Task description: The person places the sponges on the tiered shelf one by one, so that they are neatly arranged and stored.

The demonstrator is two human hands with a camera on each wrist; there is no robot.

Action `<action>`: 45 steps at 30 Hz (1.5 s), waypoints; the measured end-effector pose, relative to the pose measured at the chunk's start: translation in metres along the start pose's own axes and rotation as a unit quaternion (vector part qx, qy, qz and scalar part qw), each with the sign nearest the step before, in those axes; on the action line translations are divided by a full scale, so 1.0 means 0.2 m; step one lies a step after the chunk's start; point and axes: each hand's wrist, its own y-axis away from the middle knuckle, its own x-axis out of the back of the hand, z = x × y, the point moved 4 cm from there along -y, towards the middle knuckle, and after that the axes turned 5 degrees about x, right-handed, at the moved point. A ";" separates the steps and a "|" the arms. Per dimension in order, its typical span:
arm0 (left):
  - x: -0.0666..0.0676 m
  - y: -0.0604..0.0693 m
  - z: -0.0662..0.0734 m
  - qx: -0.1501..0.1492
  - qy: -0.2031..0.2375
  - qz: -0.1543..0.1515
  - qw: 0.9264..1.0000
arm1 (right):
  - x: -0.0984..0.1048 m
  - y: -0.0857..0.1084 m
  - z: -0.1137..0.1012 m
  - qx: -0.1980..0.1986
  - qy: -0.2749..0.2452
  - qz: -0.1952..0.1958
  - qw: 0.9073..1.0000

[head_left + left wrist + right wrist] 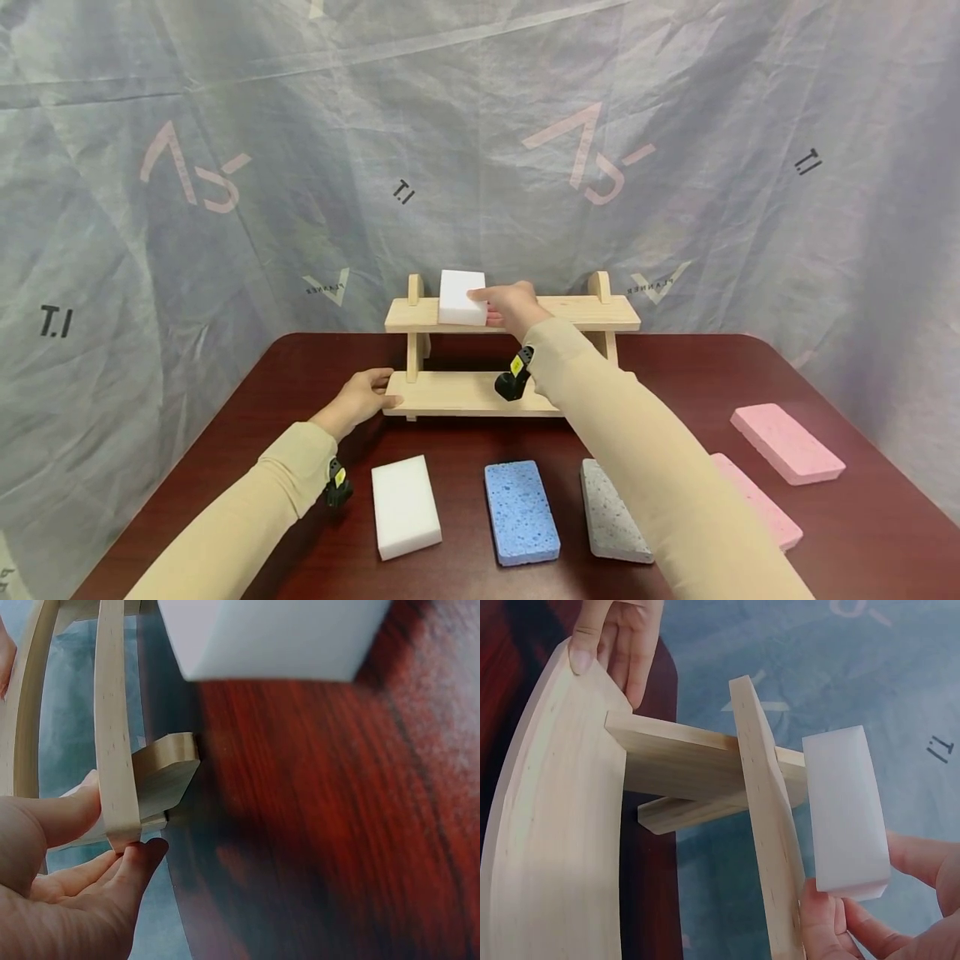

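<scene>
Two long, plain cream sleeves end in slightly loose cuffs. At each cuff sits a small, black, rounded camera bearing a bright yellow label.

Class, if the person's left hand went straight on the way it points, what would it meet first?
Probably the pale, flat wooden lower shelf board: the left hand grips its left end, though the exact direction in depth is unclear.
</scene>
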 end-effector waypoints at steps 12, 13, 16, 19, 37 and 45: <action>0.00 0.00 0.01 0.003 0.007 -0.004 1.000 | -0.04 0.01 -0.01 0.009 0.031 0.023 0.999; 0.00 0.00 0.01 0.003 0.007 -0.003 1.000 | -0.05 0.01 -0.01 0.012 0.035 0.026 0.999; 0.00 -0.01 0.01 0.004 0.010 0.000 1.000 | -0.06 0.00 -0.01 0.017 0.049 0.035 0.998; 0.00 -0.01 0.01 0.004 0.010 0.002 1.000 | -0.07 0.00 -0.02 0.022 0.062 0.040 0.997; 0.01 -0.01 -0.01 -0.005 0.015 -0.003 1.000 | -0.13 0.00 0.00 0.049 0.136 0.058 0.988; 0.00 -0.01 -0.02 -0.002 0.015 -0.004 1.000 | -0.12 0.00 -0.01 0.053 0.177 0.055 0.981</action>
